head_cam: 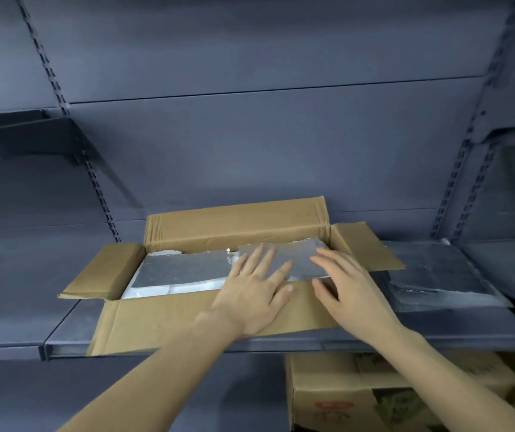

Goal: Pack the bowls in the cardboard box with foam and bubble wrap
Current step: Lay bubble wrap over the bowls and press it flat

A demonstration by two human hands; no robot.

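Foam sheet may shift as it is pressed into the cardboard box (187,310).
Left hand (254,294) and right hand (348,288), fingers straight, rest on the silver foam sheet (299,255) at the box's 3 o'clock end; uneven pressure could tilt it. No bowls visible.

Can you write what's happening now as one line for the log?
step: laying silver foam sheets | left hand: flat on right sheet | right hand: at sheet edge | cardboard box: open | bowls: not visible

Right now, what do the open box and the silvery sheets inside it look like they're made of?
Open box: brown corrugated cardboard, matte, creased at the flaps. Silvery sheets: probably foil-faced foam, judging by the dull metallic sheen and white edge. The left hand lies flat on one.
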